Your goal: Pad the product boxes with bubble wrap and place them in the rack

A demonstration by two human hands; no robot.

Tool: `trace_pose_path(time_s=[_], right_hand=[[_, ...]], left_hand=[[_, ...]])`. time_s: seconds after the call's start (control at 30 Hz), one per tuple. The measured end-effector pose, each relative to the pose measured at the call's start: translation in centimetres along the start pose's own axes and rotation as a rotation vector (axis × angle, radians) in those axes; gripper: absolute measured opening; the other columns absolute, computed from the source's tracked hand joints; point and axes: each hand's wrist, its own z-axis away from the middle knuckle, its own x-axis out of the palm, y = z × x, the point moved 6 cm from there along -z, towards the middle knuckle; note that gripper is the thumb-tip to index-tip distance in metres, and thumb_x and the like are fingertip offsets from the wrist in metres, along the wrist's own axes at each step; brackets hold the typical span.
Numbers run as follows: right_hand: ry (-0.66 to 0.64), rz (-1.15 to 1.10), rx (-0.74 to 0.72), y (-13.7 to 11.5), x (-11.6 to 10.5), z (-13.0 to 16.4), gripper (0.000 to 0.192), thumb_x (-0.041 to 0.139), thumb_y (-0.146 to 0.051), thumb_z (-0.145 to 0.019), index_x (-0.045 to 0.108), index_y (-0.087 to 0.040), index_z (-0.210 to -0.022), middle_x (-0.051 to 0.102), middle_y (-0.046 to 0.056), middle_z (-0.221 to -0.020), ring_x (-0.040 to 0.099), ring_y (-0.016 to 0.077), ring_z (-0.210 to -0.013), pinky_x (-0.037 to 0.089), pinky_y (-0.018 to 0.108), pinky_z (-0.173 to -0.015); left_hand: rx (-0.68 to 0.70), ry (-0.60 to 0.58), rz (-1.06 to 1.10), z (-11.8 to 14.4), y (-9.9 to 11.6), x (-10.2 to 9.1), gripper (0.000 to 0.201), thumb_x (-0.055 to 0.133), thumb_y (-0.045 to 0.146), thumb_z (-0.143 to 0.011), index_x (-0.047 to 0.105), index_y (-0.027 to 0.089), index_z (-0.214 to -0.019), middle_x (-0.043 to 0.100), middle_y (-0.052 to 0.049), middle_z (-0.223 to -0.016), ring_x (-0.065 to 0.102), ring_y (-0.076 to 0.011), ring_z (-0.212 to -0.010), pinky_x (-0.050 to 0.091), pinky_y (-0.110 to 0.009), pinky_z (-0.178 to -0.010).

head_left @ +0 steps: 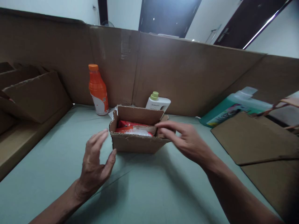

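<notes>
A small open cardboard box (137,143) sits in the middle of the pale green table (144,186). Inside it lie red and white packets (134,128). My right hand (184,140) reaches over the box's right edge, fingers extended toward the packets and holding nothing that I can see. My left hand (95,161) hovers open just left of the box, fingers apart, not touching it. An orange bottle (98,90) stands behind the box to the left. A white bottle with a green cap (157,102) stands right behind the box.
A tall cardboard wall (187,77) runs along the table's back. Folded cardboard boxes (30,96) are stacked at the left. Flat cardboard sheets (257,140) lie at the right, beside a teal jug (231,109) on its side.
</notes>
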Motion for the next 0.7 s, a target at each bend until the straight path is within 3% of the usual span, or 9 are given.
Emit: trace_pose_path(time_s=[0.07, 0.13, 0.2, 0.27, 0.33, 0.43, 0.5, 0.57, 0.7], right_hand=[[0.343, -0.094, 0.137, 2.5, -2.9, 4.3, 0.024, 0.059, -0.041, -0.092, 0.076, -0.023, -0.096, 0.076, 0.003, -0.082, 0.068, 0.0187, -0.072, 0.056, 0.032, -0.072], [0.532, -0.178, 0.26, 5.7, -3.0, 7.7, 0.025, 0.062, -0.044, -0.09, 0.074, -0.023, -0.096, 0.074, 0.004, -0.081, 0.068, 0.0195, -0.071, 0.057, 0.034, -0.071], [0.453, -0.247, 0.315, 8.5, -0.1, 8.7, 0.034, 0.067, -0.046, -0.084, 0.07, -0.022, -0.109, 0.076, 0.009, -0.099, 0.071, 0.0234, -0.086, 0.058, 0.037, -0.075], [0.258, -0.316, 0.31, 10.0, 4.3, 7.5, 0.055, 0.072, -0.049, -0.078, 0.063, -0.021, -0.124, 0.071, 0.013, -0.12, 0.068, 0.0278, -0.105, 0.058, 0.039, -0.08], [0.137, -0.392, 0.301, 10.5, 8.0, 5.6, 0.067, 0.073, -0.054, -0.073, 0.059, -0.018, -0.127, 0.068, 0.016, -0.127, 0.066, 0.0295, -0.11, 0.058, 0.039, -0.081], [0.165, -0.47, 0.33, 10.5, 10.4, 4.4, 0.069, 0.068, -0.061, -0.072, 0.059, -0.014, -0.121, 0.07, 0.019, -0.12, 0.068, 0.0297, -0.102, 0.057, 0.04, -0.081], [0.221, -0.483, 0.35, 10.4, 10.4, 5.9, 0.067, 0.067, -0.061, -0.073, 0.06, -0.013, -0.12, 0.072, 0.018, -0.116, 0.069, 0.0304, -0.098, 0.057, 0.042, -0.083], [0.242, -0.462, 0.369, 10.0, 10.4, 9.0, 0.059, 0.067, -0.06, -0.076, 0.064, -0.015, -0.114, 0.074, 0.016, -0.11, 0.07, 0.0312, -0.098, 0.056, 0.044, -0.087], [0.217, -0.419, 0.335, 7.1, 11.5, 14.6, 0.044, 0.064, -0.061, -0.081, 0.072, -0.02, -0.096, 0.077, 0.013, -0.099, 0.068, 0.0345, -0.103, 0.057, 0.046, -0.089]], left_hand=[[-0.208, -0.045, 0.057, 1.1, -2.3, 0.1, 0.069, 0.064, 0.025, -0.091, 0.033, 0.028, -0.153, 0.052, -0.014, -0.145, 0.054, -0.0289, -0.13, 0.046, -0.051, -0.108], [-0.409, -0.165, 0.121, 2.4, -4.5, 1.4, 0.068, 0.061, 0.034, -0.092, 0.033, 0.026, -0.153, 0.048, -0.016, -0.149, 0.054, -0.0307, -0.132, 0.049, -0.051, -0.105], [-0.513, -0.252, 0.189, 3.3, -5.9, 3.2, 0.07, 0.06, 0.039, -0.09, 0.033, 0.023, -0.153, 0.043, -0.018, -0.154, 0.048, -0.0338, -0.139, 0.048, -0.053, -0.105], [-0.531, -0.278, 0.285, 3.2, -6.5, 5.1, 0.074, 0.062, 0.04, -0.087, 0.034, 0.019, -0.151, 0.042, -0.02, -0.155, 0.043, -0.0346, -0.143, 0.044, -0.055, -0.109], [-0.542, -0.281, 0.425, 2.4, -6.5, 7.0, 0.074, 0.064, 0.039, -0.084, 0.036, 0.018, -0.15, 0.047, -0.019, -0.151, 0.047, -0.032, -0.14, 0.042, -0.052, -0.112], [-0.587, -0.255, 0.576, 1.8, -5.8, 8.5, 0.074, 0.065, 0.039, -0.083, 0.036, 0.018, -0.148, 0.053, -0.017, -0.146, 0.054, -0.0282, -0.133, 0.046, -0.045, -0.11], [-0.596, -0.24, 0.574, 2.7, -4.7, 8.2, 0.075, 0.066, 0.04, -0.083, 0.037, 0.016, -0.147, 0.055, -0.017, -0.144, 0.054, -0.0294, -0.133, 0.046, -0.046, -0.11], [-0.55, -0.241, 0.52, 5.3, -3.2, 6.6, 0.075, 0.066, 0.04, -0.084, 0.036, 0.017, -0.149, 0.056, -0.017, -0.142, 0.051, -0.0317, -0.136, 0.045, -0.051, -0.111], [-0.454, -0.236, 0.318, 12.1, -0.7, 0.7, 0.065, 0.064, 0.034, -0.09, 0.041, 0.026, -0.149, 0.065, -0.013, -0.127, 0.053, -0.032, -0.134, 0.047, -0.053, -0.11]])
